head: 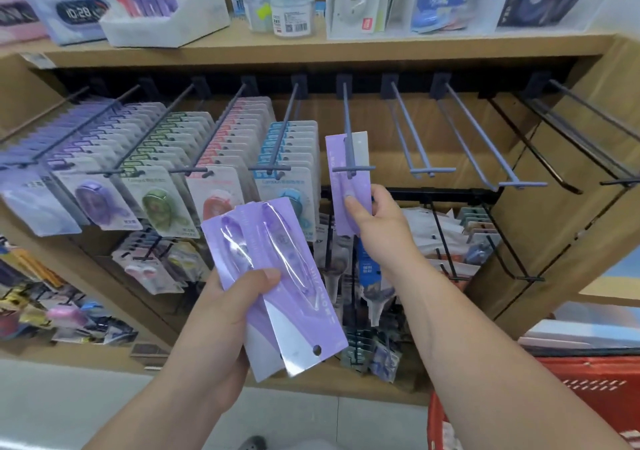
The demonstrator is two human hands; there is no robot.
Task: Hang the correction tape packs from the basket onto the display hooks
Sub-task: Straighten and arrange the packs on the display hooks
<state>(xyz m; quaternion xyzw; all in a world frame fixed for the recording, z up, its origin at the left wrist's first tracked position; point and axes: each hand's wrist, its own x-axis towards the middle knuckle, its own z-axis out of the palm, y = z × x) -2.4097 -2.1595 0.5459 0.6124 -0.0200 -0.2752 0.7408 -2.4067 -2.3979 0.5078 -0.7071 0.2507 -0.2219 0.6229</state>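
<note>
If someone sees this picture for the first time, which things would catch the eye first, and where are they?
First the two hands in the centre: the right hand holds a single purple pack up to a hook, while the left hand grips a fan of purple packs lower down. Next, the colourful hanging packs filling the rack's left side, against the bare hooks on the right.
</note>
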